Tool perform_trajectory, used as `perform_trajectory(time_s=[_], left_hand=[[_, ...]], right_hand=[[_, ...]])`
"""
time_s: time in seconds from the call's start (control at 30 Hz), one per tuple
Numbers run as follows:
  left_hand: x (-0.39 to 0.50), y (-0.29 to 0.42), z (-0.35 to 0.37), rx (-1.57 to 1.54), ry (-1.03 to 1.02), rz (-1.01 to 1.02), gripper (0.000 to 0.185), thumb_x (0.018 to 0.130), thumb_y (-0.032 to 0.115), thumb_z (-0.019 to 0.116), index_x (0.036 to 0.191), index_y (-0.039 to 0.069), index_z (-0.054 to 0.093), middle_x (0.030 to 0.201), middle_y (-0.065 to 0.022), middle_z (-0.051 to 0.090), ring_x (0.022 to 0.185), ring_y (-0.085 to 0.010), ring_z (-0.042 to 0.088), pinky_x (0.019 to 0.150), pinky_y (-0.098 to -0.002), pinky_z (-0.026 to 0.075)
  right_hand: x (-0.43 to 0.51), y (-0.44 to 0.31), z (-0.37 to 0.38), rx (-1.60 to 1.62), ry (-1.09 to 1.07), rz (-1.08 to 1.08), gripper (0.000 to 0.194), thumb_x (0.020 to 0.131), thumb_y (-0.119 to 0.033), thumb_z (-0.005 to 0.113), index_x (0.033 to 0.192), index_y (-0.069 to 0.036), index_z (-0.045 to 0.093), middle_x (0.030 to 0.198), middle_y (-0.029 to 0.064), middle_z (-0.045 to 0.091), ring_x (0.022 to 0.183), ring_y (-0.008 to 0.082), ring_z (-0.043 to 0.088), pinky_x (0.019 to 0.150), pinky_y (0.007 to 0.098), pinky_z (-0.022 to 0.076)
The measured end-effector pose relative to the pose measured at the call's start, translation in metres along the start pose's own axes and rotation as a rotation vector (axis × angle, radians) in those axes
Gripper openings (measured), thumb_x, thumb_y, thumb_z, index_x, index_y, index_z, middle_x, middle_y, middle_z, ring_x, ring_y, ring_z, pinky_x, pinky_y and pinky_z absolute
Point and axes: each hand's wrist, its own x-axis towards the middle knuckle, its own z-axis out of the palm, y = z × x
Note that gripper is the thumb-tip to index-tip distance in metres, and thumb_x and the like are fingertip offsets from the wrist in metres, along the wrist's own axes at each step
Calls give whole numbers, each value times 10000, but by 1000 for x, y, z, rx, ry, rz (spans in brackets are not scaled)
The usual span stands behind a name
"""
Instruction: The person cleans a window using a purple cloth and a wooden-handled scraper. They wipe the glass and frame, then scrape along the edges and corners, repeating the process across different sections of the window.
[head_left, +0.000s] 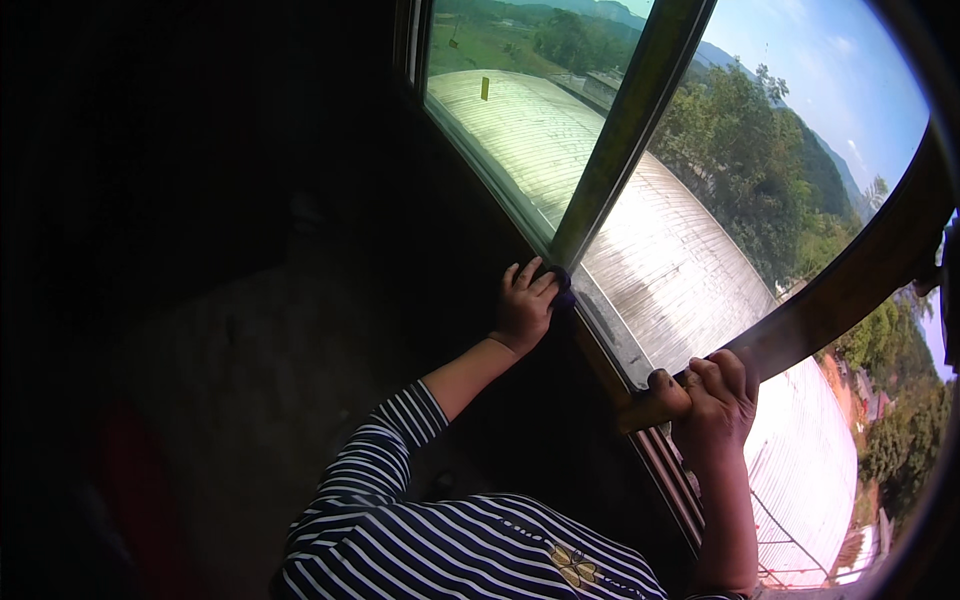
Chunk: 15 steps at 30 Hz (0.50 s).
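Observation:
My left hand (527, 309) is at the window's lower track, by the foot of the sliding sash's upright (626, 142). A small dark purple item (562, 289), perhaps a cloth, shows at its fingertips; the hand partly hides it. My right hand (716, 401) is wrapped around the lower end of a thick dark window post (832, 315), with the thumb pointing left. Between my hands runs a stretch of the grey window sill (611, 326). Tinted glass (517, 127) fills the left pane, and a small yellow sticker (484, 88) is on it.
Outside, directly below the window, curves a bright corrugated metal roof (675, 255). Trees (742, 150) and hills stand beyond it. Indoors it is very dark; a pale floor (262, 390) and a dim red thing (142, 480) show faintly at the left.

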Motion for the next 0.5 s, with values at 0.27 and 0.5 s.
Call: perform_trajectory(time_s=[0.27, 0.5], left_hand=[[6, -20, 0, 180, -52, -21, 291, 693, 76, 692, 983, 72, 681, 1139, -57, 656, 1219, -276, 499, 1035, -509, 325], [35, -32, -11, 134, -32, -185, 220, 768, 97, 674, 980, 35, 672, 1106, -102, 652, 1040, -298, 601, 874, -398, 499]], right_hand=[[-53, 6, -44, 2, -79, 64, 267, 673, -151, 660, 861, 37, 689, 985, 90, 658, 1034, 249, 573, 1047, 477, 367], [-85, 22, -99, -22, -89, 129, 265, 691, -139, 647, 888, 31, 695, 989, 79, 660, 1048, 235, 572, 1055, 459, 359]])
